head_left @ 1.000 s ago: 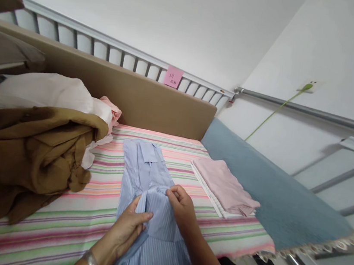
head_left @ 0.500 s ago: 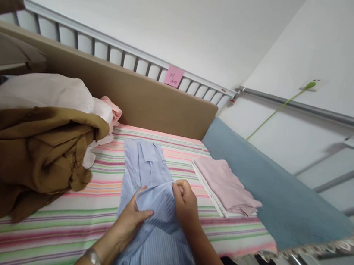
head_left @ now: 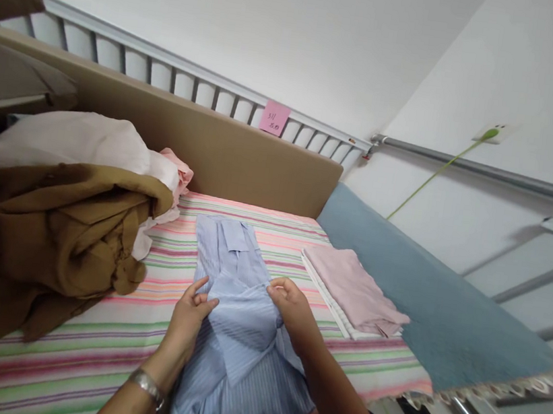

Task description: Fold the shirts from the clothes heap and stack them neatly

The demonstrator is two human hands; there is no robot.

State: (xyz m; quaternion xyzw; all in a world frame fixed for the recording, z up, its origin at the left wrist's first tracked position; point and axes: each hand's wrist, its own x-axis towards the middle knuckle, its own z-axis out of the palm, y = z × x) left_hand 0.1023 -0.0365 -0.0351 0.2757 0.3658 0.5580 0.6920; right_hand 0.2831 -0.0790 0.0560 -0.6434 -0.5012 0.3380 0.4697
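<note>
A blue striped shirt lies partly folded on the striped bedsheet, its near end reaching the bottom of the view. At its upper right fold, my right hand pinches the cloth between thumb and fingers. By the shirt's left edge is my left hand, wearing a silver bracelet on the wrist. Its thumb and forefinger are apart, with the thumb tip at the cloth. Beyond both hands, a flat blue part with a cuff-like band lies on the sheet.
A folded pink garment rests on white cloth to the right. Brown cloth and white cloth are heaped at left. A tan board and a railing with a pink note run behind. Blue fabric covers the right side.
My left hand has let go of the shirt's fold and moved left to its edge. The raised flap now lies flatter, with a pointed corner toward me. The right hand keeps its pinch.
</note>
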